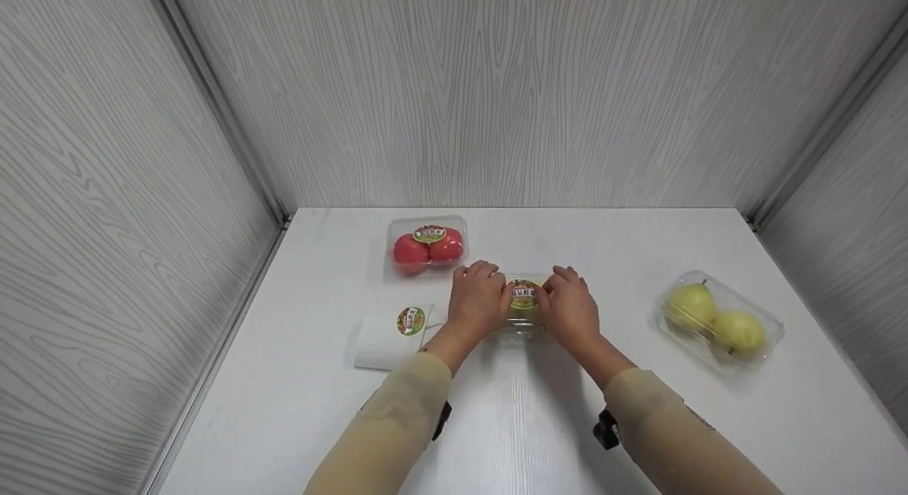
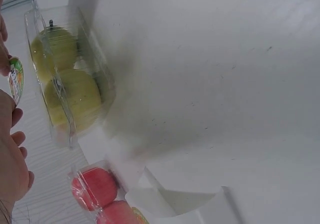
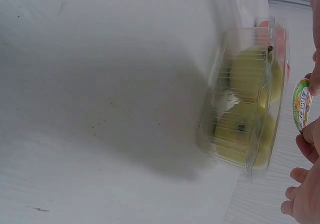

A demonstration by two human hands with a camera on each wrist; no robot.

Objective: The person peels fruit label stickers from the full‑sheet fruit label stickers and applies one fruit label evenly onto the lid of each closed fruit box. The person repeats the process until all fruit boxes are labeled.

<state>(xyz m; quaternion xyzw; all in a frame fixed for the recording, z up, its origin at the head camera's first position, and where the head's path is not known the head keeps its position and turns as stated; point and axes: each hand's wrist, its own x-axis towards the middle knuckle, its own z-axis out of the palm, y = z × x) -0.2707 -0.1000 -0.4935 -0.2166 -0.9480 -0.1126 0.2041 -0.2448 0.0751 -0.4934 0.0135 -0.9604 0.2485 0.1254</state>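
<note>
Both hands pinch an oval fruit label sticker between them, each by one end. My left hand has it at the left end, and my right hand at the right. Under the sticker stands a closed clear plastic clamshell box with two round yellow-green fruits inside. In the right wrist view the sticker hovers just over the lid, bowed slightly between thumbs and fingers. The left wrist view shows the same box from its other side, with the left hand at the frame's edge.
A clear box of red fruits, labelled on its lid, stands back left. White backing paper bearing another sticker lies at the left. On the right is another clear box of yellow-green fruits. Grey wood-grain panels enclose the table.
</note>
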